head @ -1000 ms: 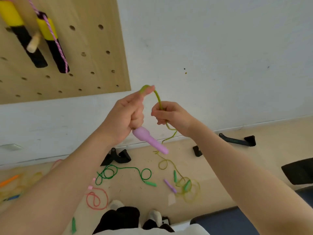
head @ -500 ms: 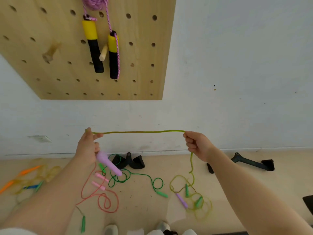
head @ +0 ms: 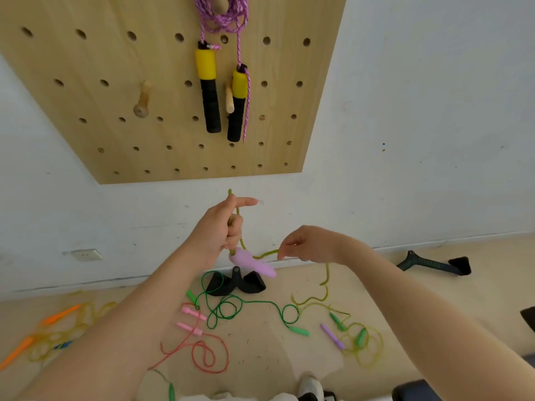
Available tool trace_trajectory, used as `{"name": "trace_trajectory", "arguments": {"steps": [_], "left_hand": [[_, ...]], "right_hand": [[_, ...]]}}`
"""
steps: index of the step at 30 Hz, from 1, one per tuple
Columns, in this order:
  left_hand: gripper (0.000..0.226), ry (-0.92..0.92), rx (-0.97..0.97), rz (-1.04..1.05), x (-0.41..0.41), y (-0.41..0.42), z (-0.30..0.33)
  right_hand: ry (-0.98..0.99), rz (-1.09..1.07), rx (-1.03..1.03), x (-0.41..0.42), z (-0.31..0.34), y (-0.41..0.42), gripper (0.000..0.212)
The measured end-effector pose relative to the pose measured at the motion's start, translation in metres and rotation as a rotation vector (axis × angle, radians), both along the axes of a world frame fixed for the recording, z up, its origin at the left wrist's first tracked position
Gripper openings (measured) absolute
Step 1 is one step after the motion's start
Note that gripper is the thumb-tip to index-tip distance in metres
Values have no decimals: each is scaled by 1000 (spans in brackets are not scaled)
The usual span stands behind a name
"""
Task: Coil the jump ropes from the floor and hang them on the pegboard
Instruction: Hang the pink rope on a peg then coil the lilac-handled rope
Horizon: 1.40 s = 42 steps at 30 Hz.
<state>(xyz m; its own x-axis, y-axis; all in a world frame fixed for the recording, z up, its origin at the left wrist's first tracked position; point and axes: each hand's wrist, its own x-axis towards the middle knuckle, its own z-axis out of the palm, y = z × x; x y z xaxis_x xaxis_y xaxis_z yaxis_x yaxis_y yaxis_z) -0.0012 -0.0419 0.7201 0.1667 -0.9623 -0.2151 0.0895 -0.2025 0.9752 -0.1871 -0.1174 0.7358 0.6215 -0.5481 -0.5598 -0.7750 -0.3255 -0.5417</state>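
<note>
Head view: my left hand (head: pixel 223 227) is raised below the lower edge of the light wooden pegboard (head: pixel 121 91), its fingers curled round the olive-green jump rope cord (head: pixel 325 280), with the index finger pointing straight out to the right. A short loop of the cord sticks up above that hand. The rope's lilac plastic handle (head: pixel 254 263) hangs just under that fist, tilted down to the right. My right hand (head: pixel 307 244) is just right of the handle, fingertips drawn together and pinching the same cord where it leaves the handle. From there the cord drops to the beige floor (head: pixel 260 351) and ends in loose loops around a second lilac handle (head: pixel 333 336), below and right of my right hand.

On the pegboard, a pink-and-white braided rope (head: pixel 223 15) hangs coiled on a wooden peg, its two yellow-and-black foam handles (head: pixel 209 91) dangling side by side. A bare wooden peg (head: pixel 142 100) sticks out to their left.

On the floor below my left hand lie a dark green rope with green handles (head: pixel 231 309) and a red rope with pink handles (head: pixel 202 354). Far left of them is a blurred yellow rope with orange handles (head: pixel 55 331).
</note>
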Motion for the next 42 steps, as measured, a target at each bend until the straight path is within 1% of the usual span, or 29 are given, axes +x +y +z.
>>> {"name": "trace_trajectory", "arguments": {"steps": [2,5,7,10,12,14,16,18,19,20,22,23,25,27,28,31,33,35,37,39,41,42], "left_hand": [[38,-68,10,-9,14,6,-5],[34,-95,36,-38,29,14,-11],[34,-54,64,-92,33,19,-9],[33,45,81,-164,34,26,-3],[32,83,80,-248,35,30,-1],[33,39,93,-359,38,35,1],[35,-9,95,-426,37,40,3],[36,-25,83,-450,34,40,5],[38,-15,81,-447,33,40,5],[41,29,82,-444,29,39,6],[49,215,109,-432,24,37,11],[53,308,103,-433,23,37,15],[51,406,31,-449,23,39,23],[39,414,-51,-419,22,40,30],[34,408,-86,-381,21,37,33],[23,377,-167,-283,19,22,38],[23,383,-174,-225,16,13,37],[29,360,-147,-150,14,6,32],[29,239,-109,-83,13,-1,22],[28,102,-48,-9,11,-6,14],[26,66,-8,75,4,-10,11],[25,59,3,92,0,-12,11]], "right_hand": [[-66,68,68,7,20,14,20],[-313,115,207,16,48,29,18],[-484,142,305,20,59,34,17],[-646,160,437,30,63,40,17],[-783,128,535,35,60,41,15],[-981,57,604,36,56,37,13],[-1187,-78,671,33,55,30,18],[-1323,-353,671,31,57,24,20],[-1328,-535,653,32,57,21,24],[-1302,-714,610,29,56,20,28],[-1192,-978,485,26,46,14,31],[-1109,-1052,418,27,38,12,31],[-911,-1076,225,30,15,13,29],[-694,-952,-21,33,-12,21,28],[-614,-860,-98,32,-24,26,30],[-444,-566,-149,30,-45,35,34],[-304,-353,-161,34,-43,38,36],[-171,-137,-135,39,-34,43,35],[-51,42,-70,41,-19,47,32],[6,114,55,39,-2,51,30],[17,159,188,38,13,54,28],[16,173,238,37,21,55,31]]}}
